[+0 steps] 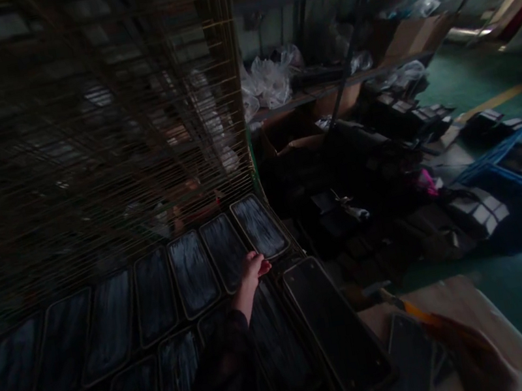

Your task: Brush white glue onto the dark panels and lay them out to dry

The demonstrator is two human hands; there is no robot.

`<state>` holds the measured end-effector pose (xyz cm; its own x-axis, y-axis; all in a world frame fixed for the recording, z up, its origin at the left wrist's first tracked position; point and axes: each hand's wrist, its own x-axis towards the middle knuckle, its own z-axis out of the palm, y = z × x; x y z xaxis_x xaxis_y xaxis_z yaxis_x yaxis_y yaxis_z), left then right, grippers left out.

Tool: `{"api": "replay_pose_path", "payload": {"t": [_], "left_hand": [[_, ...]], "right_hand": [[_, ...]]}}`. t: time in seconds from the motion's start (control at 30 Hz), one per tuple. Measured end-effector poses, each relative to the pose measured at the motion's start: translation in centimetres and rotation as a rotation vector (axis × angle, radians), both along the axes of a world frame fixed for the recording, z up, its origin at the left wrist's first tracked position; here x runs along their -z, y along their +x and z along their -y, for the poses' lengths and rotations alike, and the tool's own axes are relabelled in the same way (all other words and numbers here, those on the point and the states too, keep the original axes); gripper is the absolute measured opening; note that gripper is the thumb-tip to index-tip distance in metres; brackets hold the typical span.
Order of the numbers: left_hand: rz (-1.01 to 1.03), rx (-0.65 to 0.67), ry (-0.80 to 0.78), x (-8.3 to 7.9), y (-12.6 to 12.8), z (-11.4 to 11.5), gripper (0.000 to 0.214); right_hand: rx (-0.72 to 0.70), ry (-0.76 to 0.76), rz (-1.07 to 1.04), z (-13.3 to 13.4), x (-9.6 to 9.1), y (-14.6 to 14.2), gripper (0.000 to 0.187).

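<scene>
My left hand (255,266) reaches forward over rows of dark rectangular panels with rounded corners. Its fingers are closed at the near edge of a streaked panel (259,227) in the far right corner of the rows. Whitish brush-like streaks cover many of the panels, such as this neighbouring panel (194,273). My right hand (479,352), dark and blurred at the lower right, is wrapped round an orange-handled brush (415,311). Between my hands lies a stack of unstreaked dark panels (336,329), with pale dots near the corners.
A wire mesh rack (106,127) rises behind the panels. Under my right hand is a wooden board (460,296). Shelves with plastic bags (270,81) stand at the back. Dark bundles and a blue crate (504,196) are on the green floor at right.
</scene>
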<state>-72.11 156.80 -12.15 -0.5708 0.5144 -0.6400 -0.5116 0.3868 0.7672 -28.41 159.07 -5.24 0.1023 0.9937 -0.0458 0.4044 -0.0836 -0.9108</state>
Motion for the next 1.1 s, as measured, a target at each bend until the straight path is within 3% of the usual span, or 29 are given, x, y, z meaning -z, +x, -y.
{"api": "replay_pose_path", "payload": {"t": [0.1,0.17,0.33,0.43,0.53,0.67,0.87,1.1], "left_hand": [[-0.148,0.011,-0.012,-0.9,1.0,0.6,0.027],[-0.239,0.026,-0.033,-1.8,1.9,1.2,0.029],[-0.286,0.115,-0.068,-2.9,6.1,5.2,0.029],[-0.306,0.179,-0.076,-1.7,11.1,8.9,0.038],[-0.191,0.343,-0.134,0.2,16.9,12.2,0.053],[-0.234,0.477,-0.261,1.8,22.1,14.3,0.056],[-0.46,0.562,-0.377,2.1,23.5,15.0,0.056],[-0.345,0.614,-0.413,1.4,24.8,15.4,0.057]], "right_hand": [[0.005,0.008,0.038,0.6,-0.2,1.1,0.047],[0.019,-0.012,0.059,1.2,0.7,2.9,0.046],[0.204,-0.117,0.068,4.4,4.9,11.6,0.05],[0.438,-0.127,0.057,7.7,7.1,17.8,0.052],[0.647,-0.12,0.086,10.7,8.7,23.0,0.054],[0.828,-0.101,0.13,12.5,10.9,27.9,0.054],[0.767,-0.113,0.226,11.0,15.1,32.0,0.048],[0.654,-0.127,0.358,8.5,21.0,34.4,0.044]]}}
